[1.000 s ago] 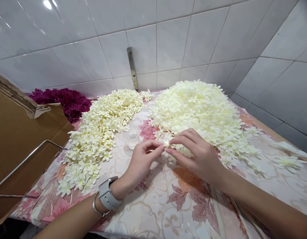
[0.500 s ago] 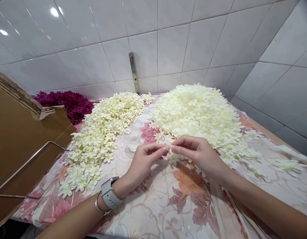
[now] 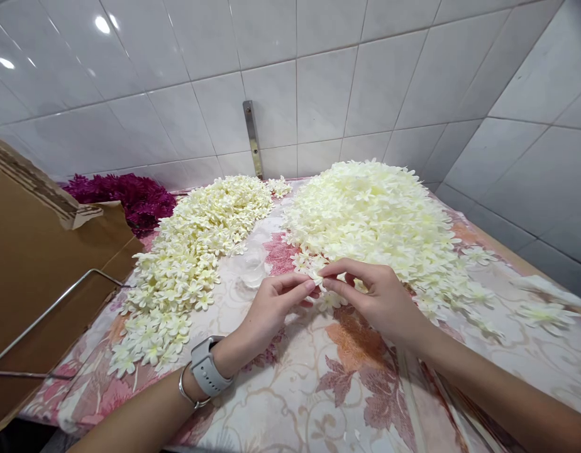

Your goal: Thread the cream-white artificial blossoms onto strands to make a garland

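A small white artificial flower (image 3: 317,280) is held between the fingertips of both hands, in front of the right-hand pile. My left hand (image 3: 271,308) pinches it with thumb and forefinger. From the other side, the thumb and forefinger of my right hand (image 3: 383,301) close on its petals; the fingertips cover much of it. Behind and to the right spreads a large heap of pale white flowers (image 3: 370,207). Smaller cream flowers (image 3: 196,242) form a long pile to the left. A clear plastic dish (image 3: 253,270) sits just beyond my left hand.
A floral cloth (image 3: 290,390) covers the table. At left stands a cardboard box (image 3: 59,270) with a bent metal wire (image 3: 40,314) against it. Purple flowers (image 3: 123,198) lie at the back left. A metal bracket (image 3: 253,138) is fixed to the tiled wall. One loose flower (image 3: 547,314) lies far right.
My right forefinger and thumb have shifted slightly left and spread a little apart at the flower. My left hand keeps its pinch almost in place.
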A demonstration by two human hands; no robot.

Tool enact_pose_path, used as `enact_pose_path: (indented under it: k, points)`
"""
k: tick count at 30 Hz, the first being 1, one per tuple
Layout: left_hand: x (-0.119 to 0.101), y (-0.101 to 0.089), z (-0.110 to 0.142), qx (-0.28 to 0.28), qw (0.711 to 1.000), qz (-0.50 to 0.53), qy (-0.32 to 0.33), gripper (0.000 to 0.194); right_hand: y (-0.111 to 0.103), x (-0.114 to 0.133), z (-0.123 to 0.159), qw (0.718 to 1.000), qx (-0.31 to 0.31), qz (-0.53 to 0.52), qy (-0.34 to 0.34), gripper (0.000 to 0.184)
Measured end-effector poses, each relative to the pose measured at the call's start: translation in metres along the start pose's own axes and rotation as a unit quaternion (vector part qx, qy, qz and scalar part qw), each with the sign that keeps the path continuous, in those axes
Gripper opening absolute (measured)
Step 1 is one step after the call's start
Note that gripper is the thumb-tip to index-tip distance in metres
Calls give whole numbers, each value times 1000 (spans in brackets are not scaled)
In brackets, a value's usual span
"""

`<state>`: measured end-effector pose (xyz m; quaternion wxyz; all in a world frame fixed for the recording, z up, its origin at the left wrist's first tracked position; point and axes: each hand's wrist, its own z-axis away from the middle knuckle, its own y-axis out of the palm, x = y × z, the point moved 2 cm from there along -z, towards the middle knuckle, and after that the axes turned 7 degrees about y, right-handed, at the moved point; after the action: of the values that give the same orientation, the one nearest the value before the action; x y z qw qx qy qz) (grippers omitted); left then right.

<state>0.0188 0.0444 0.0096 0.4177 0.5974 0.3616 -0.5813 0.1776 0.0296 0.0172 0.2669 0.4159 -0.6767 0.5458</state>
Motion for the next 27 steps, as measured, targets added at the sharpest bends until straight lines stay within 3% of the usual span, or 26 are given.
enact_pose_path:
  k: [12,15,22,27]
  points:
    - [2,-3,2,-13,996,-62,69,15,1,4,0,995,67,-60,46,15]
    - [0,-1,2,-1,996,-58,65,23,2,1,0,994,61,-67,55,15]
    - [-1,0,2,-3,997,-65,28,18,4,-2,4,994,-4,-73,86,15]
    - [3,0,2,2,1000,-28,-3,19,7,-1,5,986,23,-126,108,16]
